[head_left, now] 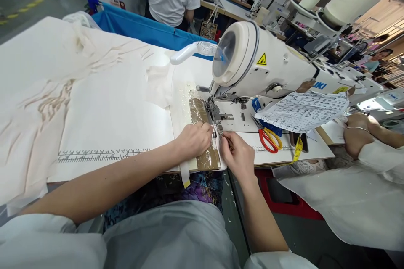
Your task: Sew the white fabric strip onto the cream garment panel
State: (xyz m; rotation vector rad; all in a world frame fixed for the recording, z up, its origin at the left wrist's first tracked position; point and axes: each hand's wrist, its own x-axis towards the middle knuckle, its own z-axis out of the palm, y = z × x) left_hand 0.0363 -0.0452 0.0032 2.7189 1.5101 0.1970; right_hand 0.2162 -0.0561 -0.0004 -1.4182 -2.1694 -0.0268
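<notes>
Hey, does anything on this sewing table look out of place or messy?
Yes. A printed sheet is draped over the sewing machine bed, hanging askew above the scissors. The cloth at far left lies bunched in wrinkles. Both hands, left and right, work at the needle.

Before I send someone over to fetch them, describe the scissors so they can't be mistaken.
Start at the white sewing machine on the table. On its bed, right of the person's right hand, lie the scissors, partly under a printed paper sheet. Their red and yellow handle loops set them apart from the plain yellow measuring tape beside them.
</notes>
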